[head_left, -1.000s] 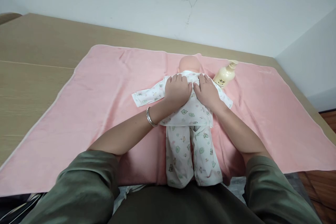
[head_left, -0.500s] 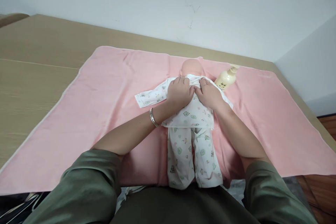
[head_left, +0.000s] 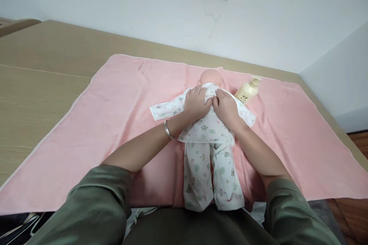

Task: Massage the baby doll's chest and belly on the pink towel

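A baby doll with a bald head lies stretched out, its head away from me and its legs toward me. It wears a white printed top and matching white pants. Flat on the upper left of the top rests my left hand, fingers extended, a silver bangle at its wrist. My right hand lies on the upper right of the top, fingers also stretched out. Both thumbs nearly meet at the middle. The hands cover much of the doll's upper torso.
Under the doll a pink blanket spreads over a wooden table. A cream pump bottle leans on the blanket right of the doll's head. Behind the table stands a white wall.
My right hand's fingers have flattened and turned more away from me, and the cloth beneath looks smoother. My left hand stays on the top. The whole view has shifted slightly.
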The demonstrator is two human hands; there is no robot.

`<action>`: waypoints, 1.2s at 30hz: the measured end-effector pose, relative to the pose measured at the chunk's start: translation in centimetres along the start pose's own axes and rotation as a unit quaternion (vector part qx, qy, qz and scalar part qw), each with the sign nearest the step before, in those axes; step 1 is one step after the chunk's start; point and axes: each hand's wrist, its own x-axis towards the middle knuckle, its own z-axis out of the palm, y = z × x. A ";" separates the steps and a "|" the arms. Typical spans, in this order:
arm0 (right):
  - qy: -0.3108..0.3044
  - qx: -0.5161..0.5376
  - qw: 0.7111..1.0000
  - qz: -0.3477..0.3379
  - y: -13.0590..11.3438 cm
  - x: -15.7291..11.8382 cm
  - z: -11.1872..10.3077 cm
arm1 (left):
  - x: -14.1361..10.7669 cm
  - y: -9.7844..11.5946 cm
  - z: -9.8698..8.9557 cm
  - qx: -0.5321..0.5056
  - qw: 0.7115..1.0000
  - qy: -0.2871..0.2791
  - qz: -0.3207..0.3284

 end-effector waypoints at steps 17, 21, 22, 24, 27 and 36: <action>-0.012 0.071 0.997 0.011 1.3 0.7 1.6 | -0.3 -0.8 1.5 -0.005 0.998 0.045 0.054; -0.016 0.069 0.997 0.018 1.2 0.7 1.6 | -0.2 -0.8 1.5 -0.003 0.997 0.050 0.063; -0.017 0.067 0.997 0.019 1.3 0.7 1.5 | -0.2 -0.8 1.5 -0.002 0.997 0.051 0.063; -0.018 0.066 0.998 0.018 1.3 0.7 1.5 | -0.3 -0.8 1.5 -0.001 0.996 0.054 0.064; -0.015 0.071 0.997 0.015 1.4 0.7 1.6 | -0.3 -0.8 1.5 -0.004 0.997 0.050 0.063; -0.021 0.040 0.998 -0.032 2.1 0.9 1.7 | -0.3 -0.6 1.3 -0.012 0.999 0.024 0.047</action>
